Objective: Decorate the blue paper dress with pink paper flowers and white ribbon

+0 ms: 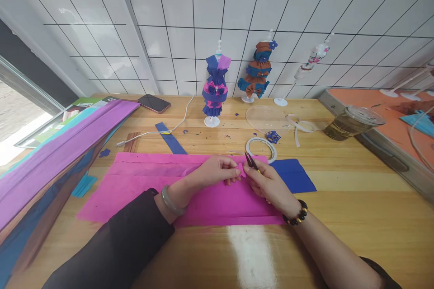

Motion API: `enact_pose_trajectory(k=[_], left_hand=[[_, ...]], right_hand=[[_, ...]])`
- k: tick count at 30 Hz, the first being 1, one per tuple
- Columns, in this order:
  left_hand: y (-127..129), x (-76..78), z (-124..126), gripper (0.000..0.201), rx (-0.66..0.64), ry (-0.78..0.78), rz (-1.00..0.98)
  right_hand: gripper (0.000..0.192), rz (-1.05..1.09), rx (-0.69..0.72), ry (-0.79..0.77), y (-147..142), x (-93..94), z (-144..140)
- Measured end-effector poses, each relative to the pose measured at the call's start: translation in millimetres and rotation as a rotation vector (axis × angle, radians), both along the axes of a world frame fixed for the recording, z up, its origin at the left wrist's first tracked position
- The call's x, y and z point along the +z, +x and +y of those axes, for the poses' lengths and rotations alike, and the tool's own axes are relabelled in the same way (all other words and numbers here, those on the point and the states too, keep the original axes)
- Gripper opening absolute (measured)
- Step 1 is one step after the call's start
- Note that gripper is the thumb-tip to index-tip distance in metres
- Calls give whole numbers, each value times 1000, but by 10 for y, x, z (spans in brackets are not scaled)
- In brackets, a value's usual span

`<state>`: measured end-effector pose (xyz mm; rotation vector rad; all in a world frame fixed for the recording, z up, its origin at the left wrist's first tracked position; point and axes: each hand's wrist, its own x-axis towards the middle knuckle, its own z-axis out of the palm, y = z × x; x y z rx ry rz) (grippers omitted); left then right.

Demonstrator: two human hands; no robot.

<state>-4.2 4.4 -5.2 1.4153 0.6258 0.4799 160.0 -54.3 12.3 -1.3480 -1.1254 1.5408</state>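
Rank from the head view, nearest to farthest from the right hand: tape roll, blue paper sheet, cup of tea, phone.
From the right hand, which holds small scissors:
1. Blue paper sheet, just to its right on the table.
2. Tape roll, just behind the hand; close to the first, a near call.
3. Cup of tea, far right, tilted.
4. Phone, back left.

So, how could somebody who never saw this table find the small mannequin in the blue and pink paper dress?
Start at the white tiled wall behind the wooden table. Three small white stands line up before it; the blue and pink mannequin is the leftmost, near the white cable. Its neighbour wears orange and blue; the third is mostly white.
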Motion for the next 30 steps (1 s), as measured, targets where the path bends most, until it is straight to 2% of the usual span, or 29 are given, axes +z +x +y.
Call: enact_pose_trajectory(k=[5,12,20,25,30], left_hand=[[2,-24,18,29,26,-12,1],[7,-28,19,28,24,-37,-27],[2,-35,21,29,36,-31,-15],[17,-22,17,28,56,-52,-31],[27,-17,18,28,68,-63,-33]], right_hand=[[32,124,-84,-52,30,-5,-3],[33,54,-4,11,-15,25,-10],[36,112,-74,-51,4,-23,-9],[34,33,25,12,12,-17,-15],[35,52,-21,1,12,-30,-3]])
